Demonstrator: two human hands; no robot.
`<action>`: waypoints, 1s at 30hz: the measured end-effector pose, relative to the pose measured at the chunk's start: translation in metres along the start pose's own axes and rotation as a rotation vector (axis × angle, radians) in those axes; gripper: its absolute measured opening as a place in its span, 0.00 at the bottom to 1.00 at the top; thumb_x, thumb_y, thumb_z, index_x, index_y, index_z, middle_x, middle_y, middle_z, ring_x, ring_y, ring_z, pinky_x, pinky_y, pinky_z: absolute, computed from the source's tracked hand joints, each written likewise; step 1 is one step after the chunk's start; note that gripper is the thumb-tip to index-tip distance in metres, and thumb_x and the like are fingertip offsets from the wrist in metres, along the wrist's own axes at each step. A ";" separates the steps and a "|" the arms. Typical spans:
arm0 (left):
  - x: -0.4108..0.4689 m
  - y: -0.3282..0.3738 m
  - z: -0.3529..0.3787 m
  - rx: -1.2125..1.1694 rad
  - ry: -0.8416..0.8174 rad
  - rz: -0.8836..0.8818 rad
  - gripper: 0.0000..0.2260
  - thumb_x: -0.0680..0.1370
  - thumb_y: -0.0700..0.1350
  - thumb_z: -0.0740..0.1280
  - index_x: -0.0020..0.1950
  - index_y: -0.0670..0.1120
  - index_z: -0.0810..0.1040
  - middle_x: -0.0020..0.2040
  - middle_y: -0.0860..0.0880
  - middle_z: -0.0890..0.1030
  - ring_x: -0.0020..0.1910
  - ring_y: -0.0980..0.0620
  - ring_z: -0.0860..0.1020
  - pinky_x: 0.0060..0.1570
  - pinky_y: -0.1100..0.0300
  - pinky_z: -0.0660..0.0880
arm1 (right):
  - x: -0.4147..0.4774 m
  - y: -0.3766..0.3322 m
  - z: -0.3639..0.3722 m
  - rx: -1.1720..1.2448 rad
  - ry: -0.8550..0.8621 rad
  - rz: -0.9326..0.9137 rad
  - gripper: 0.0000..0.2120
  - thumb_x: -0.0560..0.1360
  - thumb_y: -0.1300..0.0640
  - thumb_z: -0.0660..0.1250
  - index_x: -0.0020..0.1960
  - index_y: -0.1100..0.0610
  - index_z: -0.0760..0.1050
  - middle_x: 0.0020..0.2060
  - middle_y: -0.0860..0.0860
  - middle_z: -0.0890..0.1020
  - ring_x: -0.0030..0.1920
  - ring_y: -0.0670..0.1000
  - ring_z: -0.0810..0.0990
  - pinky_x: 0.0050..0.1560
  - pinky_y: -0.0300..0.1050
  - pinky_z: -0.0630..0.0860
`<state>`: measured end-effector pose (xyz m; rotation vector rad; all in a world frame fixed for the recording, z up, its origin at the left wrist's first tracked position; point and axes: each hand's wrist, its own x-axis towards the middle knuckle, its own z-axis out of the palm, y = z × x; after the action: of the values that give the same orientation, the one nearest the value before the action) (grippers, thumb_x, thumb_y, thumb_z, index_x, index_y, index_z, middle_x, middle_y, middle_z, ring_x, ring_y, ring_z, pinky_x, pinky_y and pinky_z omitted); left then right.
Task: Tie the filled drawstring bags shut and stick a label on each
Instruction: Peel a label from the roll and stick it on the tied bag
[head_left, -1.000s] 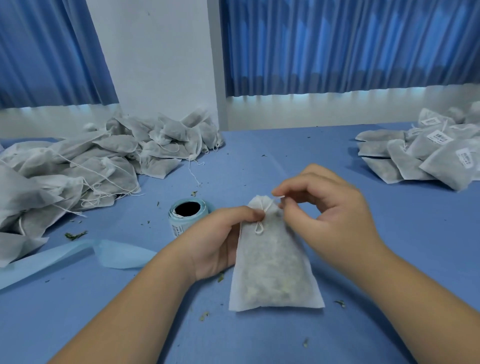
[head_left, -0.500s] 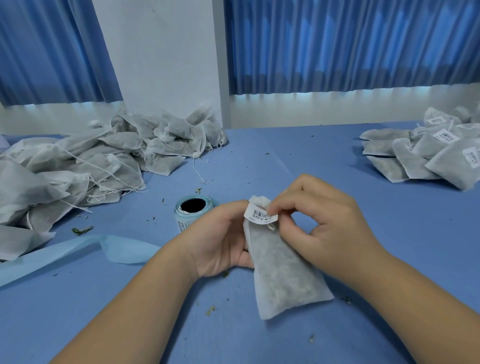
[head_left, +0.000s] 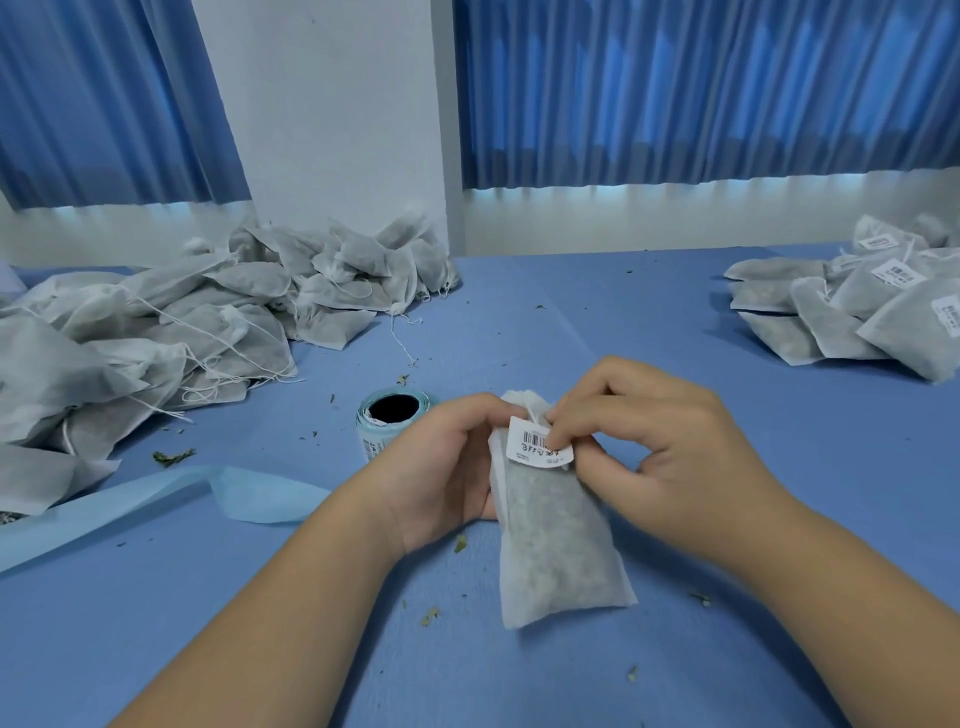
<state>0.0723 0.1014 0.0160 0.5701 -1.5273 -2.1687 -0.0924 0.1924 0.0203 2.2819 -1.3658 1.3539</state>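
drawstring bag (head_left: 556, 545) is lying mid-table, neck gathered. a second ago it was bare; now a barcode label (head_left: 537, 448) is sitting across its upper part, so its labelling is looking nearly done. the left hand (head_left: 441, 467) is gripping the bag's left edge; the right hand (head_left: 654, 447) is pinching the label's right end. open table (head_left: 753, 519) is stretching rightward toward the labelled pile (head_left: 857, 312); the label roll (head_left: 389, 421) is standing just left.
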 end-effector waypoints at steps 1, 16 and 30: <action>0.000 0.000 0.000 -0.006 0.002 -0.006 0.10 0.71 0.45 0.62 0.37 0.47 0.84 0.38 0.48 0.83 0.37 0.51 0.82 0.37 0.58 0.79 | 0.000 0.000 0.000 0.019 0.008 0.009 0.09 0.70 0.69 0.69 0.41 0.56 0.84 0.40 0.51 0.80 0.42 0.51 0.82 0.42 0.47 0.75; -0.002 0.002 0.006 -0.045 0.025 0.084 0.13 0.75 0.50 0.66 0.51 0.42 0.82 0.45 0.44 0.84 0.45 0.47 0.83 0.44 0.57 0.80 | 0.000 -0.003 -0.004 0.015 -0.051 0.056 0.13 0.73 0.61 0.62 0.47 0.54 0.85 0.46 0.46 0.81 0.44 0.40 0.78 0.48 0.31 0.71; 0.001 -0.007 0.000 0.139 0.191 0.281 0.16 0.74 0.47 0.70 0.53 0.34 0.81 0.48 0.38 0.83 0.47 0.43 0.82 0.52 0.52 0.79 | 0.006 -0.003 -0.003 0.703 -0.121 0.866 0.13 0.69 0.56 0.76 0.52 0.54 0.81 0.44 0.51 0.86 0.46 0.50 0.86 0.44 0.40 0.81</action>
<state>0.0705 0.1028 0.0092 0.5524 -1.5577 -1.7584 -0.0906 0.1922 0.0277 2.2062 -2.3906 2.2644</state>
